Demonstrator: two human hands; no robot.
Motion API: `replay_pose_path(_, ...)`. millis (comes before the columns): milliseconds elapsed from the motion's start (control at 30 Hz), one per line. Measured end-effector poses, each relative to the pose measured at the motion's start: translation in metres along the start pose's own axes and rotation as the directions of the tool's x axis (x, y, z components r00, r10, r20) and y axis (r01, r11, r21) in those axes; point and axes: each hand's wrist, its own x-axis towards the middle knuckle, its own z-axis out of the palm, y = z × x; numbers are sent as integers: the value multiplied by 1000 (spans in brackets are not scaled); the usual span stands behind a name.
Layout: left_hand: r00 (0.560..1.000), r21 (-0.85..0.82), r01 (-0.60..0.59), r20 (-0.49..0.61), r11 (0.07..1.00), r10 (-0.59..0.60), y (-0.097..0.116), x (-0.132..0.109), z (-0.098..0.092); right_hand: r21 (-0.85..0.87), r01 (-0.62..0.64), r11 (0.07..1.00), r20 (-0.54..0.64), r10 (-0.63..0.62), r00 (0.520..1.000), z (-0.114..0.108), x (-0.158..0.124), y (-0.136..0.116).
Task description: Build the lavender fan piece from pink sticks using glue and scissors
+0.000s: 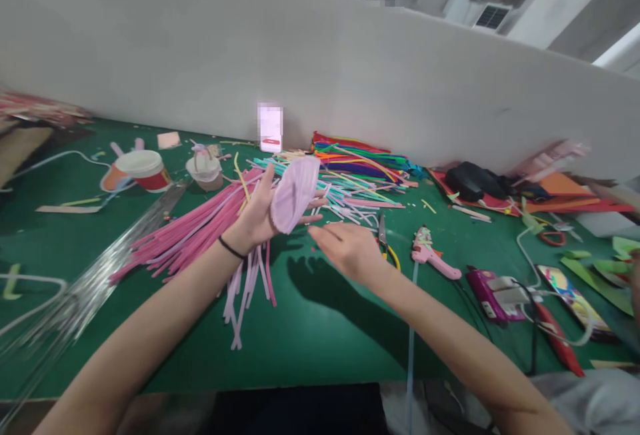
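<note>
A lilac, fuzzy petal-shaped piece [295,195], apparently made of chenille stems, is tilted up in my left hand [257,212]. My left thumb is raised beside it and the fingertips stick out behind its right side. Just to the right and slightly lower, my right hand [350,248] hovers above the table with its fingers stretched toward the petal, apart from it. Nothing shows in the right hand, though its palm side is hidden. Pink chenille stems [195,232] lie in a bundle under my left wrist, with lilac stems [245,295] sticking out toward me.
Scissors [383,235] and a pink glue gun [433,255] lie right of my right hand. Multicoloured stems [360,162] are heaped behind. A lit phone [271,128] leans on the partition [200,55]. White-lidded tub [145,168], cup [205,172] and silvery strands [115,262] lie left; a purple power strip [493,296] right.
</note>
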Motion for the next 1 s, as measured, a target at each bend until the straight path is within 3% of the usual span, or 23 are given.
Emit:
replay_pose_path(67, 999, -84, 34, 4, 996, -34, -14, 5, -5, -40, 59, 997, 51, -57, 997, 12, -10, -3)
replay_pose_path(133, 995, -147, 86, -36, 985, -93, -24, 10, -14, -18, 34, 999, 5, -34, 999, 13, -22, -4)
replay_pose_path(233, 982, -229, 96, -138, 969, -130, -33, 14, -28, 37, -57, 998, -108, 61, 992, -1, -45, -8)
replay_pose_path(300, 971, -278, 52, -212, 959, -114, -34, 16, -35, 56, -126, 990, -97, 131, 987, -13, -65, -8)
replay_pose_path(367, 957, -316, -1, -277, 949, -91, -34, 18, -38, -7, -271, 963, 12, 271, 963, -19, -85, -5)
replay_pose_path(433, 943, -339, -53, -326, 939, -64, -34, 19, -40, -107, -416, 903, 124, 427, 896, -20, -101, 4)
replay_pose_path(600, 923, -347, -145, -385, 927, 0, -37, 21, -43, -220, -592, 775, 155, 627, 763, -7, -110, 35)
replay_pose_path(733, 917, -343, -161, -399, 925, 12, -41, 21, -44, -191, -735, 651, 302, 751, 587, -5, -95, 48)
replay_pose_path(900, 896, -255, -176, -442, 951, 47, -49, 19, -49, -202, -830, 521, 444, 803, 396, -21, -95, 56)
replay_pose_path(1000, 904, -147, -172, -417, 974, 97, -57, 19, -52, 22, -922, 385, 618, 720, 316, -32, -108, 55)
